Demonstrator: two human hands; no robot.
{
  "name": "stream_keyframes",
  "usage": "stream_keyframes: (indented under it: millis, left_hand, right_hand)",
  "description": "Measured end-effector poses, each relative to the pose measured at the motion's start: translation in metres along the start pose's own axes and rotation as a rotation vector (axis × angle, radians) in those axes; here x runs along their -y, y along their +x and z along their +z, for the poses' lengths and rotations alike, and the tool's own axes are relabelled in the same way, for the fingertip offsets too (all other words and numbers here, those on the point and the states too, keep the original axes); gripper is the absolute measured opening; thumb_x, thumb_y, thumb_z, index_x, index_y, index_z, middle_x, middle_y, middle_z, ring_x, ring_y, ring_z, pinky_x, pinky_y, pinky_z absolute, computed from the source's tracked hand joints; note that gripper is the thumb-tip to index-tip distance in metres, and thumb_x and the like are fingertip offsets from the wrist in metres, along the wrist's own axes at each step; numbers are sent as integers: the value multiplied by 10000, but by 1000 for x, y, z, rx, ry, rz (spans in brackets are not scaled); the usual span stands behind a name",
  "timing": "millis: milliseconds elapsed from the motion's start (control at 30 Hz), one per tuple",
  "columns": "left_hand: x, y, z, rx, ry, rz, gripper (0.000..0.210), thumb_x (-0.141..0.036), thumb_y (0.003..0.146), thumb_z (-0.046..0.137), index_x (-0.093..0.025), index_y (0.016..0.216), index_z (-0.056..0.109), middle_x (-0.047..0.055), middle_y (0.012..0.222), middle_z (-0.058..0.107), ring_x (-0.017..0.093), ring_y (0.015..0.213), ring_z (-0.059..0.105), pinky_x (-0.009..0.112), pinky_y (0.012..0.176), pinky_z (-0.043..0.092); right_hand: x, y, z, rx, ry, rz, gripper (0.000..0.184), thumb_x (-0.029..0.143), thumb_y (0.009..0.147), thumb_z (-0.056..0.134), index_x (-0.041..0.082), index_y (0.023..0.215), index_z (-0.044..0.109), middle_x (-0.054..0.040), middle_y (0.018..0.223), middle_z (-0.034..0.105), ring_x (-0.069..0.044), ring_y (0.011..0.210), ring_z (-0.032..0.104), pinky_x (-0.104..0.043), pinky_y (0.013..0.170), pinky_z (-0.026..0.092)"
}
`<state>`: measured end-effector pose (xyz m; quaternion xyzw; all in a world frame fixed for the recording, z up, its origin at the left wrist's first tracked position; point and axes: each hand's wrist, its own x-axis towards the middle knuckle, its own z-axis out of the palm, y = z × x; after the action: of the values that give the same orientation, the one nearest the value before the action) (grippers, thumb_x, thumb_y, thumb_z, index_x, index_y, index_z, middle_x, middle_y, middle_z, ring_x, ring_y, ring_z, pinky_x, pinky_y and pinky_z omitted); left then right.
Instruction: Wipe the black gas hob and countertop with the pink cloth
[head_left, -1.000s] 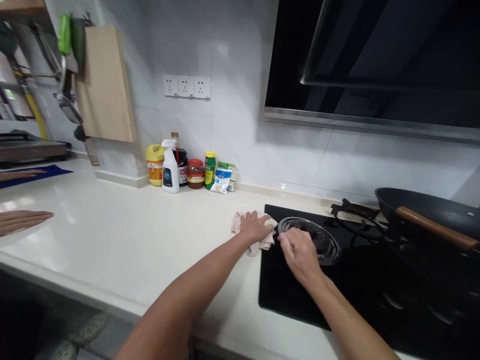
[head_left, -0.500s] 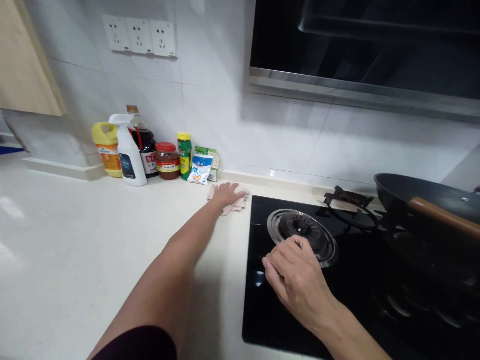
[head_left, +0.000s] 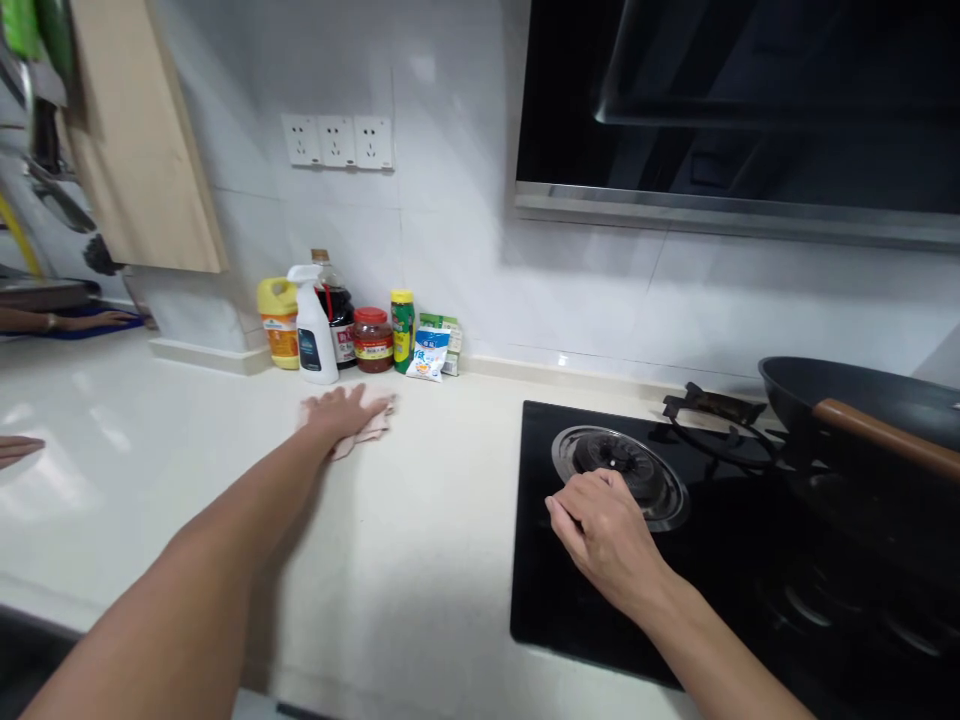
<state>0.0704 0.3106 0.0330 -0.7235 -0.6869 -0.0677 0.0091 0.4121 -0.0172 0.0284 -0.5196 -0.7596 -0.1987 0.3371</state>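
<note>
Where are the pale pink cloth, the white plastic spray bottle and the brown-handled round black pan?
Pale pink cloth (head_left: 373, 429), head view: its uncovered right part.
White plastic spray bottle (head_left: 320, 337), head view: its body.
Brown-handled round black pan (head_left: 881, 394), head view: its inner wall.

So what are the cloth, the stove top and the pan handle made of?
Cloth: soft, matte fabric, perhaps cotton, judging by its folds.
Stove top: glossy black, probably glass, since it shows reflections.
Pan handle: likely smooth wood, given its warm brown colour.
</note>
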Motion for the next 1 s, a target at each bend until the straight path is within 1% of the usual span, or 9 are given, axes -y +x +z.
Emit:
stream_keyframes:
  millis: [100,167,233,367,567,667,733,800,1000]
  left_hand:
    - [38,-6,-8,-52,31,-155,1011,-849,830,227,-117,1517,346,271,1530,391,533,1395,304,714,1103,189]
    - [42,-10,-10,-55,30,-179,982,-819,850,239,-96,1505,354,298,1513,394,534,1381,319,725,1083,222]
    - [30,-14,-10,-43,20,-160,934,-804,860,245,-136,1500,369,275,1516,405,523,1348,370,744,1060,237]
    - [-31,-32,-4,-8,-19,-6,914,-819,856,192,-234,1549,310,233,1588,317,528,1396,302,823,1032,126]
    - [-150,-98,9,83,-106,391,803,-790,885,193,-366,1560,286,113,1659,220,396,1495,210,675,1151,135]
    - [-180,-141,10,114,-132,557,722,-743,923,199,-402,1555,282,61,1666,219,348,1507,204,619,1177,145]
    - [-179,-171,9,125,-140,622,720,-731,934,204,-389,1565,262,59,1669,209,344,1511,189,604,1186,141]
    - [-163,-203,6,132,-143,671,729,-721,942,212,-363,1576,245,74,1671,197,354,1515,172,600,1189,137]
    - [-86,-304,-11,189,-202,867,735,-737,934,269,-403,1584,193,63,1683,136,376,1530,110,635,1196,100]
  right_hand:
    - [2,2,1,-8,-20,-13,322,194,996,473,185,679,532,25,674,508,-119,652,429,-332,806,319]
    - [3,4,1,-18,-28,-18,318,194,996,474,183,687,551,22,677,518,-122,660,442,-333,811,317]
    - [5,6,2,-14,-27,-23,317,197,997,474,181,696,570,18,681,531,-123,667,456,-334,817,313]
    - [2,7,5,29,-39,-26,340,219,1007,457,178,692,581,10,685,554,-126,666,467,-329,798,302]
    - [-20,6,9,32,-137,117,358,272,1000,451,185,678,579,-12,702,606,-146,691,517,-326,782,288]
    - [-34,1,7,68,-167,207,365,295,993,440,191,678,593,-23,717,631,-157,694,538,-326,759,288]
    - [-42,-4,4,90,-175,262,380,314,987,434,195,661,587,-29,712,638,-162,688,547,-325,744,293]
    - [-48,-8,0,86,-164,307,394,341,983,428,197,651,583,-36,720,648,-166,693,562,-320,733,303]
    - [-44,-14,2,123,-67,358,416,401,974,413,209,634,559,-36,717,645,-161,667,560,-304,660,302]
